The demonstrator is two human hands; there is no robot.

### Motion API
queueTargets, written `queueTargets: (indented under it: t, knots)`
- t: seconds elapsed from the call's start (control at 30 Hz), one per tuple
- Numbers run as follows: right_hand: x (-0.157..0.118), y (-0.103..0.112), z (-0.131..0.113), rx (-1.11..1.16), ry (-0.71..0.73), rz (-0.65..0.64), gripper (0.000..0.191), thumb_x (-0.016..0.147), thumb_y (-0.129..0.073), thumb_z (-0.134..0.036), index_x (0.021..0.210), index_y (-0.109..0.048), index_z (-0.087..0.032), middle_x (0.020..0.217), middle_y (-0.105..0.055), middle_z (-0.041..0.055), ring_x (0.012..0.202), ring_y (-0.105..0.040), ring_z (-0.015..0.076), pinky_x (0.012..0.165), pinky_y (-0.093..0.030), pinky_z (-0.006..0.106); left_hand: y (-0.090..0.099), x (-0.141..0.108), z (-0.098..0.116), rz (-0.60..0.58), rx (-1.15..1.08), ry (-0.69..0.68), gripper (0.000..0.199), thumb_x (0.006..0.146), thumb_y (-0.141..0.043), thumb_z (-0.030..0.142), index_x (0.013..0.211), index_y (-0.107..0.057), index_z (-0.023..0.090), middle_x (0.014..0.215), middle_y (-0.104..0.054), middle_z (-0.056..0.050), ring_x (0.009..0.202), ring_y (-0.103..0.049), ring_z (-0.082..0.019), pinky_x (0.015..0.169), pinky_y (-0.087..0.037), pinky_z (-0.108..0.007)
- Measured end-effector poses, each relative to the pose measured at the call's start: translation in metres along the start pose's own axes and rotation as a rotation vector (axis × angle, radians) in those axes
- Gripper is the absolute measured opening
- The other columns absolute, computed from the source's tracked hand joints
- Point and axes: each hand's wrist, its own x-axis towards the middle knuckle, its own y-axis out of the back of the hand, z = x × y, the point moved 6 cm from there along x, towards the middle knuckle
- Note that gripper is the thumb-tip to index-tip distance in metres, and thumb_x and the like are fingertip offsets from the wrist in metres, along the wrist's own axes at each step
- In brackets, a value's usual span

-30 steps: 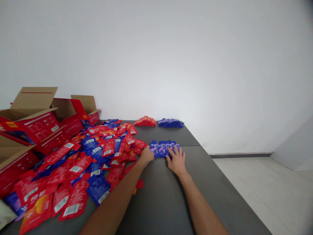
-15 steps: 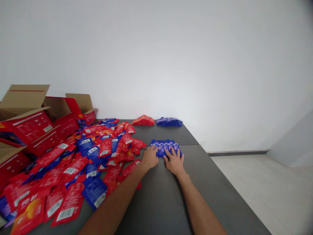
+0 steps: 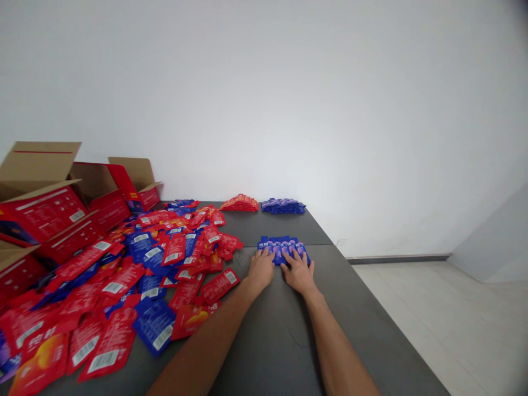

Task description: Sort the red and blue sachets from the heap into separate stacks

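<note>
Here | left hand: spread, touching blue pouches | right hand: spread, touching them too

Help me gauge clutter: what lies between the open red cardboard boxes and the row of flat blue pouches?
Head view: a loose heap of red and blue pouches, then dark grey tabletop before the blue row.

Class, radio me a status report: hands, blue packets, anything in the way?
Left hand on left end of blue packets. Right hand spread on their right side. Packets flat, close row. No obstruction seen; mixed heap lies left.
</note>
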Motion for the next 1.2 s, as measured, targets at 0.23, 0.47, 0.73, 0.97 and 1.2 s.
queueTargets:
  t: [0.23,0.47,0.73,0.97,1.2]
  knots:
    - [0.002,0.006,0.014,0.036,-0.017,0.01,0.051,0.091,-0.052,-0.044,0.142,-0.05,-0.037,0.157,-0.032,0.0053,0.146,-0.017,0.0409,0.109,-0.012,0.071,-0.01,0.004,0.013,-0.003,-0.019,-0.009,0.051,0.092,-0.042,0.028,0.142,-0.048,0.019,0.154,-0.037,-0.014,0.139,-0.033,-0.033,0.11,-0.033,-0.05]
    - [0.0,0.014,-0.003,0.038,0.023,0.126,0.05,0.09,-0.055,-0.039,0.139,-0.052,-0.035,0.157,-0.034,0.0038,0.148,-0.009,0.0364,0.111,-0.012,0.067,-0.004,-0.006,0.012,0.053,-0.016,0.008,0.058,0.089,-0.045,0.026,0.146,-0.04,0.024,0.156,-0.034,-0.008,0.144,-0.024,-0.031,0.114,-0.028,-0.049]
    - [-0.009,0.01,-0.043,0.091,0.196,0.221,0.035,0.09,-0.053,-0.029,0.122,-0.068,-0.027,0.132,-0.061,0.0054,0.124,-0.042,0.0312,0.098,-0.037,0.044,0.019,-0.039,-0.005,0.138,0.04,0.041,0.053,0.089,-0.042,0.02,0.142,-0.046,0.02,0.151,-0.04,-0.013,0.142,-0.027,-0.031,0.113,-0.027,-0.05]
    - [-0.022,0.001,-0.101,0.109,0.318,0.201,0.029,0.09,-0.052,-0.025,0.109,-0.073,-0.024,0.12,-0.067,0.0076,0.112,-0.047,0.029,0.087,-0.039,0.038,0.075,-0.066,-0.043,0.326,0.08,0.122,0.035,0.087,-0.047,0.017,0.119,-0.061,0.013,0.128,-0.058,-0.016,0.125,-0.047,-0.029,0.104,-0.037,-0.043]
    - [-0.03,-0.011,-0.182,0.149,0.428,0.131,0.028,0.088,-0.053,-0.02,0.104,-0.075,-0.026,0.114,-0.069,0.006,0.106,-0.05,0.0248,0.086,-0.037,0.034,0.122,-0.093,-0.104,0.449,0.15,0.252,0.032,0.085,-0.049,0.015,0.113,-0.064,0.013,0.12,-0.062,-0.015,0.115,-0.053,-0.028,0.099,-0.04,-0.041]
